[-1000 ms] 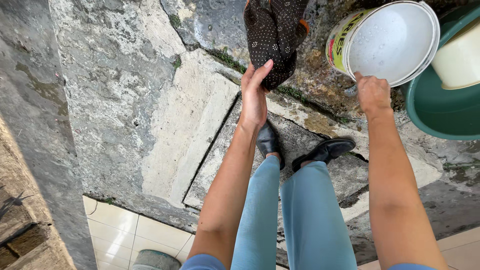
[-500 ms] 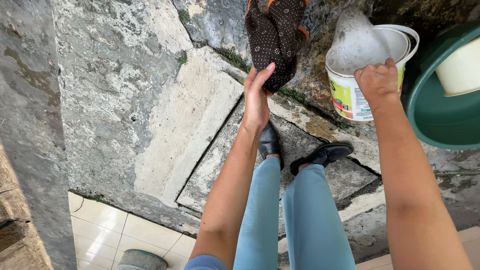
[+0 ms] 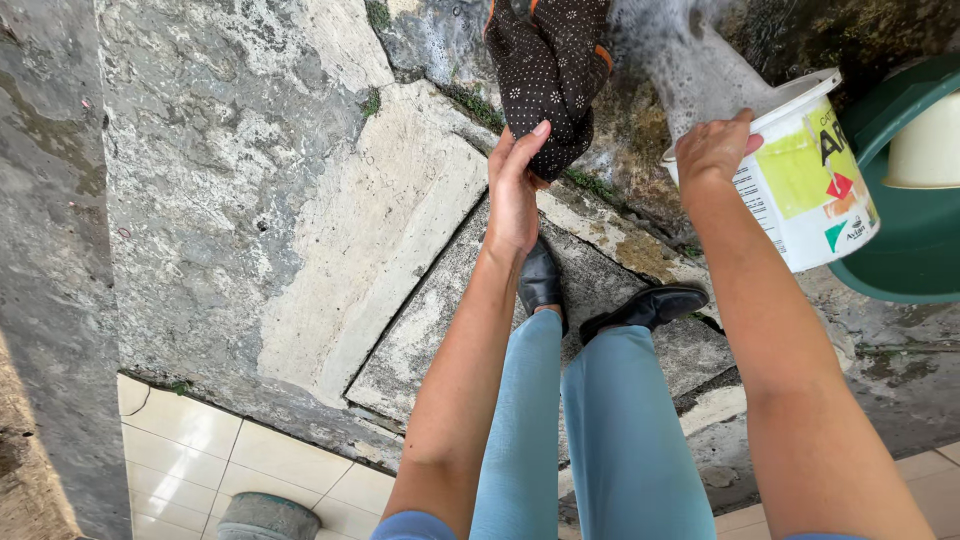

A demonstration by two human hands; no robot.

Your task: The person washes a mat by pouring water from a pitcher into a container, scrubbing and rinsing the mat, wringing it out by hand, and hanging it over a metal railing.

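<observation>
A dark brown cloth with small pale flower dots and an orange edge (image 3: 548, 80) hangs in soft folds over rough, wet, mottled grey concrete ground (image 3: 250, 180), whose cracked slabs carry patches of moss in the joints. The left hand (image 3: 515, 190) reaches forward on a straight arm, palm turned inward, fingers extended upward along the lower bunch of the cloth with the thumb closing on it from the other side, so the hand is clamped on the fabric.

The right hand (image 3: 712, 152) grips the rim of a white round plastic bucket with a yellow-green label (image 3: 808, 180), fingers curled over the edge and closed on it. The bucket is tipped forward, and frothy water (image 3: 690, 60) streams from its mouth onto the stone just beside the cloth. To the right of the bucket, touching or nearly so, stands a dark green round plastic basin (image 3: 900, 250) holding a cream-coloured plastic container (image 3: 925, 150).

Below the hands are light blue trouser legs (image 3: 590, 420) and smooth black leather shoes (image 3: 645, 305) planted on a concrete slab. Pale square floor tiles (image 3: 240, 460) border the concrete at the lower left.
</observation>
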